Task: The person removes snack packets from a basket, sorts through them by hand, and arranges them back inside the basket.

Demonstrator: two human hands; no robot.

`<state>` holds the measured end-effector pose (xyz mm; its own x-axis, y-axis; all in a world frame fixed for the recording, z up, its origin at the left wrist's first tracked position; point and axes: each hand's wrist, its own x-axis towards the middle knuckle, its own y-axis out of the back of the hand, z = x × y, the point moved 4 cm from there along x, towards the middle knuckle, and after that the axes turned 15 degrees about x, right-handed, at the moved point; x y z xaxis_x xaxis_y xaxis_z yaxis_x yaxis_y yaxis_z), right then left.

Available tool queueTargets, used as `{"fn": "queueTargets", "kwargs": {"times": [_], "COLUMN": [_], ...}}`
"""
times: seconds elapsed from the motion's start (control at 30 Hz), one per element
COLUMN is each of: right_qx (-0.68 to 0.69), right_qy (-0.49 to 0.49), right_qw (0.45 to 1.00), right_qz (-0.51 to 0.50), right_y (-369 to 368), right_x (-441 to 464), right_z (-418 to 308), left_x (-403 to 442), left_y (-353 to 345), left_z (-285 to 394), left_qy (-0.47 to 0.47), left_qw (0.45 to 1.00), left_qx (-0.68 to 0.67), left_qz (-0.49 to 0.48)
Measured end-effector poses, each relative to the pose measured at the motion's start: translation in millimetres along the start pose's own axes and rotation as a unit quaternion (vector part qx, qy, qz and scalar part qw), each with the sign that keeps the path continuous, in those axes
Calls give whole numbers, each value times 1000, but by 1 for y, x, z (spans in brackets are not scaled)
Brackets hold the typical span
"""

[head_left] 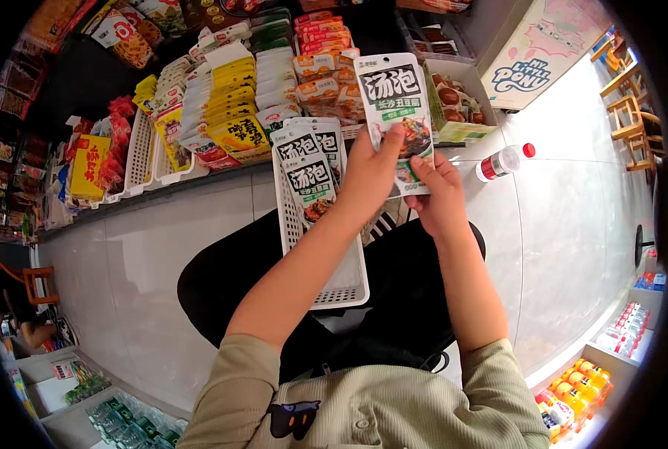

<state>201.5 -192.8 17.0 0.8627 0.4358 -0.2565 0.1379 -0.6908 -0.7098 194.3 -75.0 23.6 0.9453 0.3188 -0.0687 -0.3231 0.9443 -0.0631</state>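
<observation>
Between both hands is a white snack packet [389,82] with dark Chinese lettering and a food picture, held upright above my lap. My left hand [370,168] grips its left edge, thumb across the front. On the lower right, my right hand [440,187] pinches the packet with the thumb on its face. Whether more packets lie behind it I cannot tell. Below and left, a white perforated basket [349,288] rests on my legs. Matching packets [309,182] stand in its far end, partly behind my left forearm.
A shelf ahead carries rows of snack packets [233,97] and white baskets [141,153]. A bottle with a red cap [501,162] lies on the tiled floor at right. Drink bottles [577,389] stand at lower right. Another person [19,303] is at far left.
</observation>
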Motion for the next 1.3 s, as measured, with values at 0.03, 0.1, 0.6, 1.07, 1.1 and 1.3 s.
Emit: {"fn": "queueTargets", "kwargs": {"times": [0.03, 0.1, 0.6, 1.07, 1.1, 1.3], "right_qx": [7, -7, 49, -70, -65, -37], "right_qy": [10, 17, -38, -134, -148, -178], "right_qw": [1000, 1000, 990, 973, 971, 967], "right_qz": [3, 15, 124, 173, 174, 176], "right_y": [5, 13, 63, 86, 87, 95], "right_x": [3, 12, 62, 77, 76, 79], "right_z": [-3, -7, -28, -16, -14, -9], "left_x": [-1, 1, 44, 64, 66, 60], "left_y": [-6, -7, -40, -43, -42, -41], "left_z": [-3, -13, -49, -81, -82, -78], "left_qy": [-5, 5, 146, 204, 205, 272], "left_qw": [1000, 1000, 983, 975, 975, 954], "left_qx": [7, 16, 76, 73, 73, 68], "left_qz": [-22, -26, -83, -43, -44, -107]}}
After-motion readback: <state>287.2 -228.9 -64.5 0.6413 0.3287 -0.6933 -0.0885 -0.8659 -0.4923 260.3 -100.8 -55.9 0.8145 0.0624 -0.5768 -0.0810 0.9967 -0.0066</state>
